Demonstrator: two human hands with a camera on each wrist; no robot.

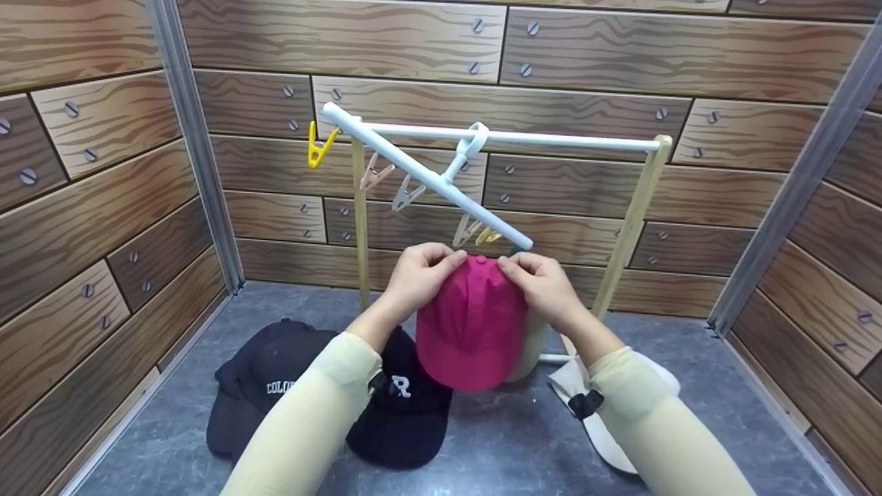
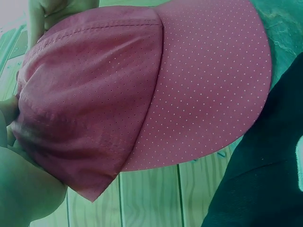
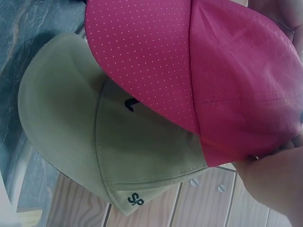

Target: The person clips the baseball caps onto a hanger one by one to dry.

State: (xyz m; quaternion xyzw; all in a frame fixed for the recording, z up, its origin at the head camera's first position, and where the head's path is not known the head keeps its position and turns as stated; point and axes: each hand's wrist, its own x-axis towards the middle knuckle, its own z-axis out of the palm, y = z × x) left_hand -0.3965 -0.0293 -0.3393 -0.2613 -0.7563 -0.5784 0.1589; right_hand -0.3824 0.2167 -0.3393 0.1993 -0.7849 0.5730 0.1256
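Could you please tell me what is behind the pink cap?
Behind the pink cap is a khaki cap; its brim and part of its crown show. The pink cap hides the rest from view.

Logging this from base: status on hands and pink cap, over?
Left hand, right hand pinching pink cap. Brim down, below slanted white bar. Khaki cap close behind.

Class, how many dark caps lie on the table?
2: the lettered cap at far left, partly behind the left sleeve, and the cap with a white R, just right of that sleeve. The sleeve could hide more.
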